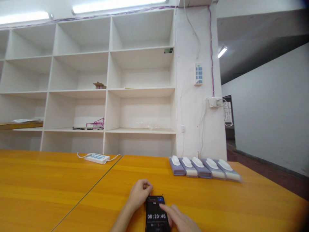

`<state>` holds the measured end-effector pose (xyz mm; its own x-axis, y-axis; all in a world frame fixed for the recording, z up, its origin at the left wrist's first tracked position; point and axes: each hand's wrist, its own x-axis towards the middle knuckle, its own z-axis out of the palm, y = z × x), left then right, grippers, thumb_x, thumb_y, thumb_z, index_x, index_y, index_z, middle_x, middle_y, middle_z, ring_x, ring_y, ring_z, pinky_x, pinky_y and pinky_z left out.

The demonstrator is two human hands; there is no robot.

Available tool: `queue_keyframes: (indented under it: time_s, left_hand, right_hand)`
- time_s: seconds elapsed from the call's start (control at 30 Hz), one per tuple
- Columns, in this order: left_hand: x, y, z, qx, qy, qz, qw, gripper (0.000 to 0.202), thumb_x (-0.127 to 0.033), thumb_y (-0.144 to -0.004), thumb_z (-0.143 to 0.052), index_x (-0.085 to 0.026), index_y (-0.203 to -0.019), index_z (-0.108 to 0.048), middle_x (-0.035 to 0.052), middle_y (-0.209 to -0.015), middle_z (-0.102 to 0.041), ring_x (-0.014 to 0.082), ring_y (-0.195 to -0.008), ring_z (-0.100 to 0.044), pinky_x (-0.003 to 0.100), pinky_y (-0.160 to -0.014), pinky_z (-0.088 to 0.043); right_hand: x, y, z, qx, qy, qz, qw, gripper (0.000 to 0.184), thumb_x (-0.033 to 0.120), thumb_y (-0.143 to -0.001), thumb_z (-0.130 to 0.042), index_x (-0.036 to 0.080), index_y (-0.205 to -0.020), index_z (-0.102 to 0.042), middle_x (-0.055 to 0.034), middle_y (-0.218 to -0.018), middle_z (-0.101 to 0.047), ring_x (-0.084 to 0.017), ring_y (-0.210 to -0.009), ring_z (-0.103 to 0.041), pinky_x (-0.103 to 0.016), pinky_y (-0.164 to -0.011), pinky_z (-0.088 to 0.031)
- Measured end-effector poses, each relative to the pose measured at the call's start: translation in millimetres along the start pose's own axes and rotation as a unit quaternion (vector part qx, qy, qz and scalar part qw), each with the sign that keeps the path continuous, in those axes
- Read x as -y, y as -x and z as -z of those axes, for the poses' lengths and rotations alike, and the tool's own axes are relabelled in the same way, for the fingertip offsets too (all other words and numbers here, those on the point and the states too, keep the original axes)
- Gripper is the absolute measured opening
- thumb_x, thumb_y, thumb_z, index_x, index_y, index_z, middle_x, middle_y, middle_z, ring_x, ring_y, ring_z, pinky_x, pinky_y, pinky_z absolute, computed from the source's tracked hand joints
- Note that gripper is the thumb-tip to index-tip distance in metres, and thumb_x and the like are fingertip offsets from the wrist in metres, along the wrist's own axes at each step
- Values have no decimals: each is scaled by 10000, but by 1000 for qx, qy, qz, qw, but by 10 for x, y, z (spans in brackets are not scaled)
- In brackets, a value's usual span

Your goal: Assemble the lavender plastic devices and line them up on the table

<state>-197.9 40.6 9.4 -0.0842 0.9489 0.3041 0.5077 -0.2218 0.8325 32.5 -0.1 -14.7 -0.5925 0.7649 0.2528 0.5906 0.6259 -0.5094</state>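
A black phone [155, 212] lies on the orange table [72, 180] at the bottom middle, its screen showing a timer reading 00:20:46. My left hand [140, 195] rests curled at the phone's upper left corner, fingers closed against its edge. My right hand [180, 219] comes in from the lower right, with a finger stretched out onto the screen's right side. Beyond the phone, several purple and white packs [205, 167] lie side by side in a row.
A white power strip [97, 158] with its cable lies at the table's far edge. Behind stands a white cubby shelf [106, 90] holding a few small items. A white pillar [198, 96] carries sockets and cables. A seam runs diagonally across the table.
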Motion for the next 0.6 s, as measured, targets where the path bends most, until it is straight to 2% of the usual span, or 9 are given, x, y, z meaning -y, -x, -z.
queue_keyframes:
  time_s: [0.07, 0.13, 0.23, 0.4, 0.5, 0.6]
  left_hand:
    - [6, -12, 2, -14, -5, -17, 1000, 285, -418, -754, -598, -146, -753, -686, 33, -679, -688, 202, -695, -629, 279, -692, -450]
    - [-4, -20, 13, -33, -11, -29, 999, 300, -430, -780, -572, -151, -746, -677, 43, -725, -690, 214, -758, -636, 283, -731, -457]
    - [-40, -26, 34, -64, -25, -28, 997, 385, -519, -819, -526, -162, -756, -657, 48, -748, -682, 230, -786, -636, 287, -729, -467]
    - [-147, 14, 42, -93, -69, -20, 993, 444, -584, -844, -483, -176, -807, -654, 67, -843, -695, 239, -869, -642, 290, -811, -461]
    - [-291, 146, 6, -113, -126, 10, 986, 478, -596, -838, -479, -164, -917, -669, 120, -935, -696, 282, -906, -651, 358, -861, -445]
    - [-475, 376, -101, -104, -250, 60, 961, 734, -684, -771, -510, -131, -1245, -600, 237, -1251, -602, 388, -1057, -626, 470, -905, -433]
  right_hand:
    - [20, -4, -17, 3, -3, -17, 1000, 786, 647, -696, -714, 369, -1400, -500, -66, -1089, -673, -292, -888, -650, -346, -870, -491]
    - [34, -13, -42, -22, -10, -27, 999, 773, 644, -701, -710, 379, -1397, -502, -67, -1146, -674, -298, -901, -653, -345, -890, -485]
    - [37, -31, -63, -51, -23, -31, 998, 755, 641, -712, -696, 372, -1392, -507, -58, -1147, -683, -291, -935, -650, -318, -893, -482]
    - [14, -39, 2, 13, -51, -38, 998, 824, 578, -725, -687, 331, -1464, -416, -65, -1249, -643, -309, -1091, -612, -318, -924, -463]
    - [7, -26, 57, 6, -89, -55, 995, 888, 527, -724, -678, 325, -1510, -318, -48, -1269, -623, -244, -896, -662, -286, -813, -488]
    - [-9, 75, 144, -46, -126, -59, 989, 876, 483, -739, -622, 315, -1525, -276, -51, -1276, -616, -162, -646, -627, -264, -657, -494]
